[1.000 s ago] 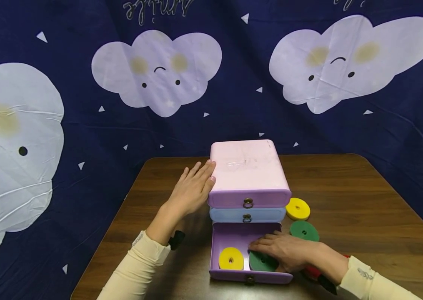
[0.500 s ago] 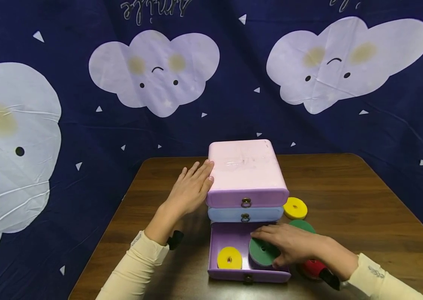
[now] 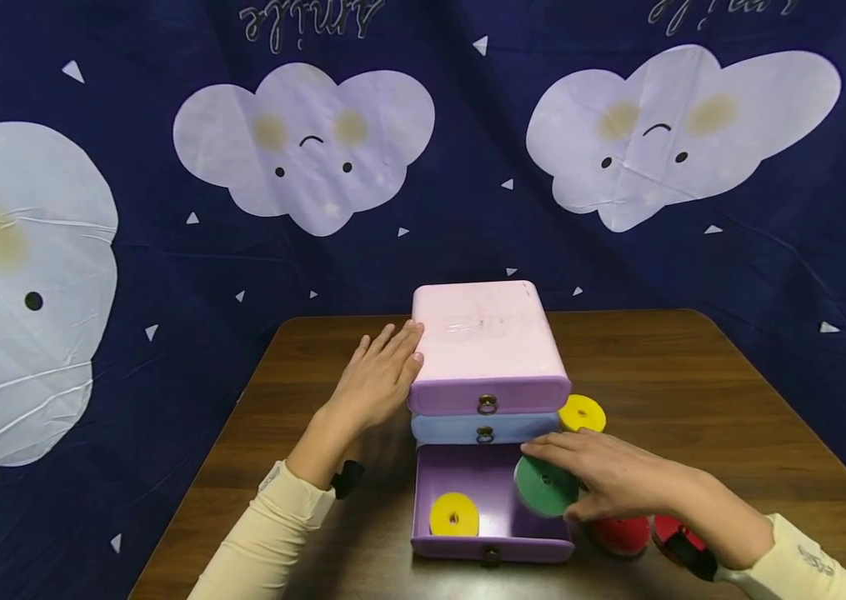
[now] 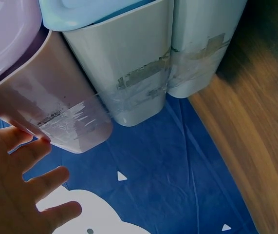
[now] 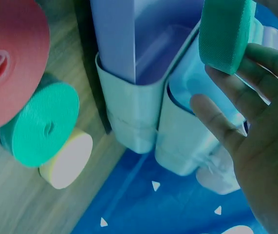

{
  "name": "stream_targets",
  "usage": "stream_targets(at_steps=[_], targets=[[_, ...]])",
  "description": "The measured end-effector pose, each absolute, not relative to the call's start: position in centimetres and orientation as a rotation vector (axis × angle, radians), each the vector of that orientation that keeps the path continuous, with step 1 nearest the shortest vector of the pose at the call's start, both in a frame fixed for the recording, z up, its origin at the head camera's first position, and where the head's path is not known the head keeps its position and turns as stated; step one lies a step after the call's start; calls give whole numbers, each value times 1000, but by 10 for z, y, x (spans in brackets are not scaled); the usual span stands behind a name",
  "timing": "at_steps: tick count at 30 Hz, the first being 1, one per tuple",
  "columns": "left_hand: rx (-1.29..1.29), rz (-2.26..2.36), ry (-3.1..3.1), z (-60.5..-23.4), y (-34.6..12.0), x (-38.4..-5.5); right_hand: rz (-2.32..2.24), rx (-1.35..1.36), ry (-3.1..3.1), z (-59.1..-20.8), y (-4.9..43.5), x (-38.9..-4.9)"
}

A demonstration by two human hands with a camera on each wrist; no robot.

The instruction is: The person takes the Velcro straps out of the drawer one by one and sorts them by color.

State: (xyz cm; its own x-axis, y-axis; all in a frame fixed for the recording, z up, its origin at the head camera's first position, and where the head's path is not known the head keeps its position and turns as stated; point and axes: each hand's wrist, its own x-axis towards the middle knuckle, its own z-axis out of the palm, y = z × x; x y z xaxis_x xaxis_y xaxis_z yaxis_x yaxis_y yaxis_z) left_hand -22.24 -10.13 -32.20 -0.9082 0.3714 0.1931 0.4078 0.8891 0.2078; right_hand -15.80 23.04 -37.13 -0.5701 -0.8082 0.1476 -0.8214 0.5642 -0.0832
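My right hand [image 3: 628, 479] holds a green roll of tape [image 3: 544, 485] by its edge, above the right side of the pulled-out purple bottom drawer [image 3: 493, 547]. In the right wrist view the green roll stands out between fingers and thumb. Inside the drawer, at the left, lies a yellow roll of tape [image 3: 454, 516]. My left hand [image 3: 373, 379] rests with straight fingers against the left side of the pink-topped drawer unit [image 3: 486, 333]. In the left wrist view its fingertips touch the pinkish casing [image 4: 75, 117].
Beneath the purple top drawer sits a closed blue middle drawer [image 3: 445, 429]. Right of the unit, another yellow roll [image 3: 583, 412] and red rolls [image 3: 621, 536] lie on the wooden table [image 3: 693, 383]. The right wrist view also shows another green roll [image 5: 46, 124] there.
My right hand has lifted the green roll off the drawer floor and moved it up and to the right. The left hand keeps its place on the unit.
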Motion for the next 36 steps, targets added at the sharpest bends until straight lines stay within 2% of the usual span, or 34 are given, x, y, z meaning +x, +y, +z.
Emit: stream_targets(at_steps=[13, 21, 36], targets=[[-606, -391, -2907, -321, -102, -222, 271, 1179, -2683, -362, 271, -149], [-608, -390, -2899, -323, -102, -223, 252, 1062, -2608, -374, 301, -155], [-612, -403, -2891, -324, -102, -223, 420, 659, -2972, -412, 349, -167]])
